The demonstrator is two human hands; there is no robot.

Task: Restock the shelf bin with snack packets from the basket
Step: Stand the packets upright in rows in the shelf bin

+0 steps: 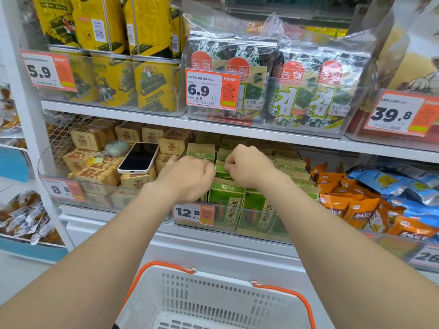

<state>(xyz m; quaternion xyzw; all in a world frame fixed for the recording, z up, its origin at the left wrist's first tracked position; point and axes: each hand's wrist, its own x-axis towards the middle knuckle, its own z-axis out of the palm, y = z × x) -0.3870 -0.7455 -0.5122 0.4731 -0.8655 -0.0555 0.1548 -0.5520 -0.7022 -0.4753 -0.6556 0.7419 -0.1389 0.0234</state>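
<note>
Green and tan snack packets (226, 203) stand in rows in a clear shelf bin (259, 230) with a 12.8 price tag (193, 213). Both my hands reach into this bin over the front row. My left hand (187, 178) and my right hand (247, 166) each pinch the top edge of one green packet (220, 170) between them. The white basket (213, 302) with orange handles sits below, at the bottom of the view; the part of its inside that I see holds no packets.
A phone (139, 157) lies on tan packets in the bin to the left. Orange packets (356, 207) and blue packets (399, 184) fill the bins to the right. The shelf above (166, 119) carries seaweed packs (316, 91) and yellow cans (114, 79).
</note>
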